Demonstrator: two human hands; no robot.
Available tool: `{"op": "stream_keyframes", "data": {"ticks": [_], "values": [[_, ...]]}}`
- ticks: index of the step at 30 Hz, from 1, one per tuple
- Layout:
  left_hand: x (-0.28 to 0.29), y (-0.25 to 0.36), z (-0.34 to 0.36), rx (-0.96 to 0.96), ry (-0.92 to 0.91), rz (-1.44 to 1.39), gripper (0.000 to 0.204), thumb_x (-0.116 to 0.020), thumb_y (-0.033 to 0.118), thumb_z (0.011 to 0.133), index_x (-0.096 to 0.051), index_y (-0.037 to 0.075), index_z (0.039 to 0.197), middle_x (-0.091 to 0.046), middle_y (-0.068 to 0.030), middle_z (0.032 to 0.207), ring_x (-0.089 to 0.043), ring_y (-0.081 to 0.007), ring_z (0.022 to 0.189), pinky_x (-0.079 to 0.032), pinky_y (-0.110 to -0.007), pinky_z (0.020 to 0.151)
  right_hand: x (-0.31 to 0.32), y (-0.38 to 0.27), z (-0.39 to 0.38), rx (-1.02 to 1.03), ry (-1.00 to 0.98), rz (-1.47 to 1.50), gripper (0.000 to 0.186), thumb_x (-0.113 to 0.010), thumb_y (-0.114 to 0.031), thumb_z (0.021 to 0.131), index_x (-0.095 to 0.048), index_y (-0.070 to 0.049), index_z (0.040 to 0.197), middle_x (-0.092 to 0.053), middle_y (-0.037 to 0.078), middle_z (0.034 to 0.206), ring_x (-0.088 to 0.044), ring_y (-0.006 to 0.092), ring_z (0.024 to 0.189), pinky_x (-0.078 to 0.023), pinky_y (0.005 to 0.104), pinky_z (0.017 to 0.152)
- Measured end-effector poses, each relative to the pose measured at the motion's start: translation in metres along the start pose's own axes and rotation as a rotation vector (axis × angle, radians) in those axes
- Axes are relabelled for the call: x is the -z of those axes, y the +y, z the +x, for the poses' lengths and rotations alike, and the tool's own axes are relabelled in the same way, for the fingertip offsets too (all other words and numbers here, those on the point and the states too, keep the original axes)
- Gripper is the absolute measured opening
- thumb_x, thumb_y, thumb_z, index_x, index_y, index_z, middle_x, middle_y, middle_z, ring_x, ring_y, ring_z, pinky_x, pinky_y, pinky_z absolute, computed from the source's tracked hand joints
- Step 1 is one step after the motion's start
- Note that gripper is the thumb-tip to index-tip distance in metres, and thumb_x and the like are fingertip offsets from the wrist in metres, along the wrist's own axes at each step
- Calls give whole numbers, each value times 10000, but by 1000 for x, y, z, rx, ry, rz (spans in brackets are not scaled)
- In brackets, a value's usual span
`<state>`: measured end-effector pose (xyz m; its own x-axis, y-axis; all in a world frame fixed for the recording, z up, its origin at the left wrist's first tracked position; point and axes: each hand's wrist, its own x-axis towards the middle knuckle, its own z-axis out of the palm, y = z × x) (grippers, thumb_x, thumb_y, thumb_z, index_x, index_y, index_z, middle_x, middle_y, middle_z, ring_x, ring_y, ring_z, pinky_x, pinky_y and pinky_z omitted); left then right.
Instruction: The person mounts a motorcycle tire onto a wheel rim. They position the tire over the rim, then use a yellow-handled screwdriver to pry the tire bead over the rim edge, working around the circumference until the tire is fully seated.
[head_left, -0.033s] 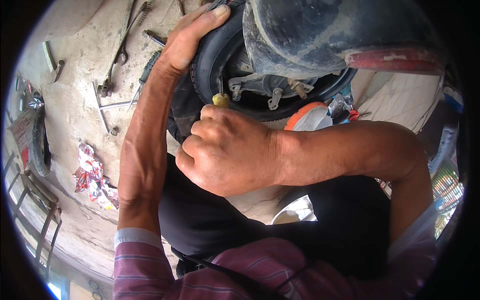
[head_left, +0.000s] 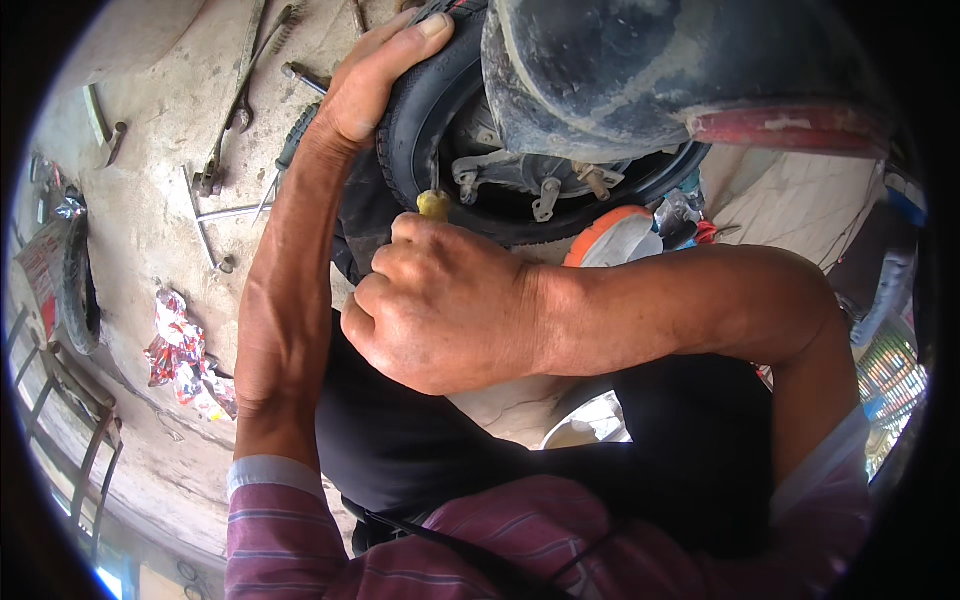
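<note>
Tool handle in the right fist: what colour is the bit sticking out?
Yellow. The handle tip pokes out above the right hand, next to the black tyre; the head view shows it.

Scattered wrenches [head_left: 232, 110] and a crumpled colourful wrapper [head_left: 180, 350] on the concrete floor [head_left: 150, 220] (dusty, cracked).
</note>
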<state>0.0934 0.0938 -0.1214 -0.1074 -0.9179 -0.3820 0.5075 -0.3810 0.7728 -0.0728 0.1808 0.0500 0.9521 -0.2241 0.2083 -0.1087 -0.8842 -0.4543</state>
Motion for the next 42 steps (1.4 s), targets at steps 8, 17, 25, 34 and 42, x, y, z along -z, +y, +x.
{"op": "stream_keyframes", "data": {"ticks": [8,17,25,34,42], "values": [[0,1,-2,-36,38,75,480,-555,331,1019,-608,15,1376,-675,-106,1281,-643,-215,1135,-519,-350,1002,4,3,-10,34,-24,62,165,-703,-206,749,-675,-44,738,-542,21,576,-584,187,609,-448,361,655],[-60,53,-33,-74,-102,293,436,-561,313,997,-658,-18,1262,-690,-96,1189,-627,-178,1077,-499,-333,966,14,9,-13,69,-11,115,133,-685,-189,736,-658,-60,714,-545,38,568,-590,200,569,-458,395,624],[-55,48,-31,-186,-89,288,593,-682,527,941,-689,-4,1204,-713,-104,1036,-667,-169,925,-532,-326,834,6,2,8,-20,-84,111,150,-716,-142,788,-713,-8,855,-501,11,591,-562,167,576,-433,349,598],[-51,43,-28,-167,-69,233,638,-701,556,918,-702,-28,1173,-707,-111,991,-653,-170,899,-526,-331,810,-8,-2,18,-49,-19,168,232,-712,-154,776,-726,17,932,-531,20,609,-571,181,566,-428,360,587],[-61,52,-38,-166,-52,363,704,-686,583,949,-667,-21,1312,-734,-155,1153,-693,-199,1046,-544,-340,948,14,8,-2,5,1,215,189,-697,-88,769,-717,23,921,-479,11,597,-548,185,549,-423,346,556]]}}
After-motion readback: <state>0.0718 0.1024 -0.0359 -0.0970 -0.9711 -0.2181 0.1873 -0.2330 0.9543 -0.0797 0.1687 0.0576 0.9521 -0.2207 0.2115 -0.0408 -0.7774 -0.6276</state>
